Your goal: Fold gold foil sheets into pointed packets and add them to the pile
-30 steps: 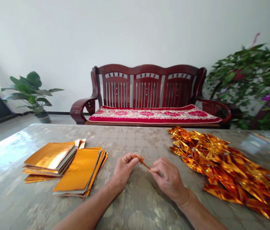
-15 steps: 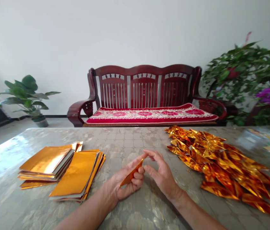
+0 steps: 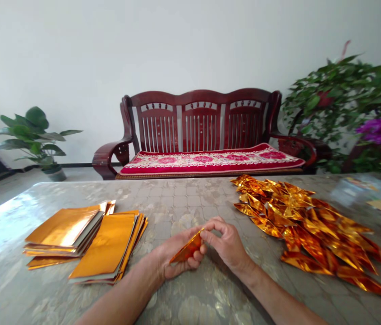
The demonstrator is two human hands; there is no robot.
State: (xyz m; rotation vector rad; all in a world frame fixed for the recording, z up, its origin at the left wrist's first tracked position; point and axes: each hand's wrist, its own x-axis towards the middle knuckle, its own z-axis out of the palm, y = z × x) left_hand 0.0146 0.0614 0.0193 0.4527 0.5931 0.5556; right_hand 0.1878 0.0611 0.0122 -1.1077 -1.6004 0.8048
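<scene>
A folded piece of gold foil paper [image 3: 189,250] with pointed ends lies slantwise in my left hand [image 3: 173,255], whose fingers curl round it from below. My right hand [image 3: 229,243] pinches the paper's upper tip between thumb and forefinger. To the left are two stacks of flat gold foil sheets, a nearer stack [image 3: 105,246] and a farther stack [image 3: 63,228], with grey edges showing. On the right lies a heap of folded gold foil pieces [image 3: 298,216], pointed and shiny, overlapping one another.
The table [image 3: 183,203] has a patterned, glossy cover. Clear plastic packaging [image 3: 354,192] lies at its far right. Beyond the table stands a dark red wooden bench [image 3: 202,117] with a red floral cushion [image 3: 207,160]. Potted plants [image 3: 36,135] flank it.
My right thumb and forefinger have closed on the upper tip of the folded foil paper. The left hand still holds it and has barely moved. The whole view has shifted slightly.
</scene>
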